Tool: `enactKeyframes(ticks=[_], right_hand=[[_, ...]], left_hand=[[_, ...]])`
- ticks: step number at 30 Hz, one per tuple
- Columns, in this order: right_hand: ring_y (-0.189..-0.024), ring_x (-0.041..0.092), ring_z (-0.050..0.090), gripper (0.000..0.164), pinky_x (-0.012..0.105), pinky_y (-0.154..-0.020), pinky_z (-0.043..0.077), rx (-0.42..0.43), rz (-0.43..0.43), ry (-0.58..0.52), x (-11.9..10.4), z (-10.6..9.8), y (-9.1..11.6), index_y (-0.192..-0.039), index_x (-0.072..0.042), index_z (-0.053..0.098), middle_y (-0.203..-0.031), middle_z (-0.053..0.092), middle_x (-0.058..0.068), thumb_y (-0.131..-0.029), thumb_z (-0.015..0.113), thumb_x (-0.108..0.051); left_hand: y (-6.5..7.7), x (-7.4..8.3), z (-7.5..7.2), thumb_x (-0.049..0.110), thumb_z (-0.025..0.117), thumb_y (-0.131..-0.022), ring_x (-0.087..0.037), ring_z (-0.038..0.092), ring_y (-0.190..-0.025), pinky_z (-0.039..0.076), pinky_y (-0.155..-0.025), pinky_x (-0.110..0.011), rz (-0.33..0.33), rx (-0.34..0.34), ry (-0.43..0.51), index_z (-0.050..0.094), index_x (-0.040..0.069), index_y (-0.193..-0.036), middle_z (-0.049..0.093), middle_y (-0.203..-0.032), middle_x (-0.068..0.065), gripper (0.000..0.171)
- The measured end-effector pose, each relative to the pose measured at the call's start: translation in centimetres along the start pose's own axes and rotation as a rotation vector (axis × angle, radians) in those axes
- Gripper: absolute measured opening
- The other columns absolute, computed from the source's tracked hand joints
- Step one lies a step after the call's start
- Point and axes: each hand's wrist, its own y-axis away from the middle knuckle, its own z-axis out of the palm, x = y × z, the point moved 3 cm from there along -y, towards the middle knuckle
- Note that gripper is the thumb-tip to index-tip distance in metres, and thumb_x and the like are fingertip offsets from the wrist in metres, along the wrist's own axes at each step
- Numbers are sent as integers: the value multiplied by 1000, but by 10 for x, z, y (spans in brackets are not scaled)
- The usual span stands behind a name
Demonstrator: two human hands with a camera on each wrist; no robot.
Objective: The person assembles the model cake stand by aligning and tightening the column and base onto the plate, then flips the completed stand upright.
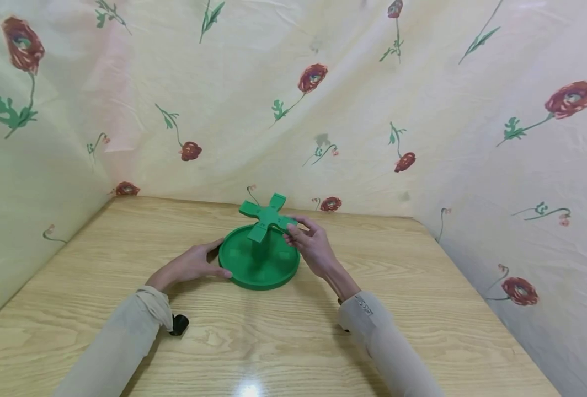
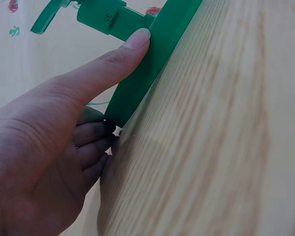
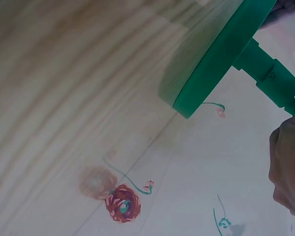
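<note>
A round green tray-like base [image 1: 284,270] with a raised rim rests on the wooden table, a thick post [image 1: 260,252] rising from its middle. Over the post is a green four-armed cross piece [image 1: 268,216], tilted in the head view. My right hand [image 1: 313,245] pinches the cross's right arm between thumb and fingers. My left hand [image 1: 191,266] holds the base's left rim, thumb [image 2: 136,39] on the near side and fingers round the far side. The number 35 shows on the post in the left wrist view; in the right wrist view, my right hand [image 3: 289,162] is partly cut off.
The light wood table [image 1: 224,342] extends around the base on all sides. Behind it and along both sides hangs a pale cloth [image 1: 254,110] printed with red flowers. A small black object [image 1: 179,325] sits at my left wrist.
</note>
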Motion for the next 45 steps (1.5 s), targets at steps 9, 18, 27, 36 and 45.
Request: enactKeyframes(ticks=[9,18,27,36,45], right_hand=[[-85,14,67,34,23,-80,56,-28,79,14,5,4,-5,-139,13,50,-91,69,4,-106,51,5],[-98,21,66,34,47,-100,53,-87,66,232,5,-3,-5,-136,11,57,-99,69,5,-103,60,1],[-93,22,59,31,44,-87,55,-86,-51,424,5,-8,-3,-132,5,66,-100,65,6,-103,65,-6],[-89,19,61,30,29,-77,52,-51,-113,549,5,-6,-1,-128,2,69,-99,68,10,-101,69,-8],[-93,24,63,35,30,-82,53,-37,-108,610,2,-4,3,-131,3,67,-102,69,12,-100,70,-12]], left_hand=[[1,-1,0,43,85,-87,-40,22,-152,27,-119,-58,-1,4,19,23,-1,-163,28,-165,-22,108],[0,-1,0,43,84,-87,-41,22,-152,27,-118,-59,11,0,8,23,-1,-163,29,-165,-23,107],[0,-2,0,41,83,-89,-44,21,-152,26,-118,-61,23,-5,10,22,-4,-162,28,-164,-25,106],[-1,-3,0,42,84,-88,-41,21,-153,26,-119,-59,14,-6,20,22,-1,-163,28,-165,-22,107],[0,-2,0,44,84,-87,-41,21,-153,26,-119,-59,3,-1,10,22,-2,-163,28,-165,-23,109]])
